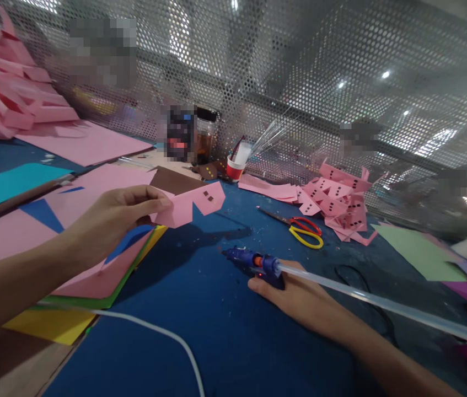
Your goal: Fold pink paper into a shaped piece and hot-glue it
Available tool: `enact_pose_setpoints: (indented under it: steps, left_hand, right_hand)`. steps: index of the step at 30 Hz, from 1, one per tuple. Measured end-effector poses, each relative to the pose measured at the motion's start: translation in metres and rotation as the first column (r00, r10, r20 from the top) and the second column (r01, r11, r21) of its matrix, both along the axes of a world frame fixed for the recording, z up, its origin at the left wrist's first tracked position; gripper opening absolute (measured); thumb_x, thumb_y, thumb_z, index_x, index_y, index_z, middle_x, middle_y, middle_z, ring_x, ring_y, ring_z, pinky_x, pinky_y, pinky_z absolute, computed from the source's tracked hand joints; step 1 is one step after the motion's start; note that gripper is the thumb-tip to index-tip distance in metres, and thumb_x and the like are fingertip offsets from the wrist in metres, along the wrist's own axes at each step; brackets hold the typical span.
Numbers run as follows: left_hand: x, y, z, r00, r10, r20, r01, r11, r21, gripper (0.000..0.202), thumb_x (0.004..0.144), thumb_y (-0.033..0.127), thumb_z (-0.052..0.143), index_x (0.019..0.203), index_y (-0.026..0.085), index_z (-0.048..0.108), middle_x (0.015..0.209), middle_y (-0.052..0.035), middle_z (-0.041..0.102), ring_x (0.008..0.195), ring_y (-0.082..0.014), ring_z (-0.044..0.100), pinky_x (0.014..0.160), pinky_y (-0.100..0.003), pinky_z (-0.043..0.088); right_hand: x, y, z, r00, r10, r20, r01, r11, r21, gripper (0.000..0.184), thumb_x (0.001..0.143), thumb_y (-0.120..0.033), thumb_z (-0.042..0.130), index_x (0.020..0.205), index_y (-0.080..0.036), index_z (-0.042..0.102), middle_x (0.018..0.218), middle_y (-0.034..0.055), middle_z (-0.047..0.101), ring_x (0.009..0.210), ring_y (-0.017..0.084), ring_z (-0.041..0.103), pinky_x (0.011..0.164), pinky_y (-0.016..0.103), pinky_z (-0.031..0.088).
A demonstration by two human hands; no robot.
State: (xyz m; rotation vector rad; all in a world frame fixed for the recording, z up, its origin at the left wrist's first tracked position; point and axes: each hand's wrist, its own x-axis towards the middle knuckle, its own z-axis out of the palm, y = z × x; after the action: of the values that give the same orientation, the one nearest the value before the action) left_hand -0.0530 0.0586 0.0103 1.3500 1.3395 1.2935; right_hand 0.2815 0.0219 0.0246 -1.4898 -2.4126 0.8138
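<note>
My left hand (113, 218) is closed on one end of a pink paper cutout (194, 205) with small dark squares on it, held above the blue table (200, 314). My right hand (299, 300) rests low on the table, fingers wrapped round a blue glue gun (253, 262). A long clear glue stick (374, 300) pokes out of the gun's back end toward the right. The gun's nozzle points left, below the cutout and apart from it.
Red-and-yellow scissors (303, 229) lie beyond the gun. A heap of pink cutouts (341, 201) sits at the back right, coloured paper sheets (92, 259) at the left. A white cord (154, 331) crosses the near table. A perforated metal screen (299, 82) walls the back.
</note>
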Motion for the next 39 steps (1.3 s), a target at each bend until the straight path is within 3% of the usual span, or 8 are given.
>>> enact_pose_setpoints:
  steps: [18, 27, 34, 37, 39]
  left_hand:
    - [0.001, -0.001, 0.000, 1.000, 0.001, 0.019, -0.001, 1.000, 0.011, 0.018, 0.079, 0.038, 0.074, 0.081, 0.021, 0.071, 0.076, 0.0012, 0.061, 0.072, -0.0112, 0.055, 0.065, -0.021, 0.050]
    - [0.000, -0.002, 0.001, 0.999, -0.016, 0.030, 0.017, 1.000, -0.007, 0.019, 0.080, 0.038, 0.075, 0.083, 0.020, 0.071, 0.078, -0.0002, 0.062, 0.073, -0.0121, 0.053, 0.066, -0.024, 0.047]
    - [-0.003, 0.001, -0.002, 0.999, -0.028, -0.014, 0.028, 0.999, -0.027, 0.023, 0.082, 0.041, 0.075, 0.086, 0.019, 0.069, 0.084, 0.0002, 0.063, 0.076, -0.0123, 0.055, 0.070, -0.025, 0.047]
    - [-0.003, 0.001, -0.004, 0.998, -0.049, -0.039, 0.047, 0.998, -0.034, 0.025, 0.082, 0.043, 0.075, 0.085, 0.020, 0.068, 0.080, 0.0017, 0.062, 0.075, -0.0123, 0.055, 0.071, -0.026, 0.046]
    - [-0.003, 0.001, -0.005, 0.995, -0.066, -0.076, 0.064, 0.998, -0.022, 0.025, 0.082, 0.044, 0.074, 0.084, 0.020, 0.067, 0.078, 0.0024, 0.060, 0.074, -0.0121, 0.054, 0.070, -0.026, 0.044]
  right_hand:
    - [-0.006, 0.000, 0.006, 0.998, -0.030, 0.055, 0.031, 0.999, -0.019, 0.029, 0.094, -0.045, 0.057, 0.081, -0.020, 0.060, 0.080, -0.0005, 0.064, 0.072, 0.016, 0.056, 0.061, 0.027, 0.037]
    - [0.003, 0.000, -0.006, 0.997, -0.022, -0.077, 0.028, 0.997, 0.076, 0.034, 0.095, -0.051, 0.055, 0.085, -0.020, 0.065, 0.080, 0.0003, 0.065, 0.071, 0.016, 0.057, 0.063, 0.027, 0.042]
    - [0.001, -0.005, -0.001, 0.974, -0.099, -0.202, 0.116, 0.990, 0.074, 0.033, 0.093, -0.052, 0.058, 0.082, -0.020, 0.060, 0.072, -0.0016, 0.056, 0.064, 0.013, 0.050, 0.057, 0.025, 0.041]
    - [0.000, -0.008, 0.005, 0.972, -0.054, -0.230, 0.083, 0.990, 0.117, 0.032, 0.093, -0.048, 0.059, 0.076, -0.021, 0.052, 0.068, -0.0033, 0.050, 0.060, 0.011, 0.045, 0.055, 0.023, 0.038]
    - [0.001, -0.008, 0.007, 0.978, 0.017, -0.209, 0.028, 0.976, 0.214, 0.029, 0.093, -0.041, 0.061, 0.075, -0.021, 0.050, 0.069, -0.0028, 0.051, 0.061, 0.012, 0.046, 0.057, 0.024, 0.037]
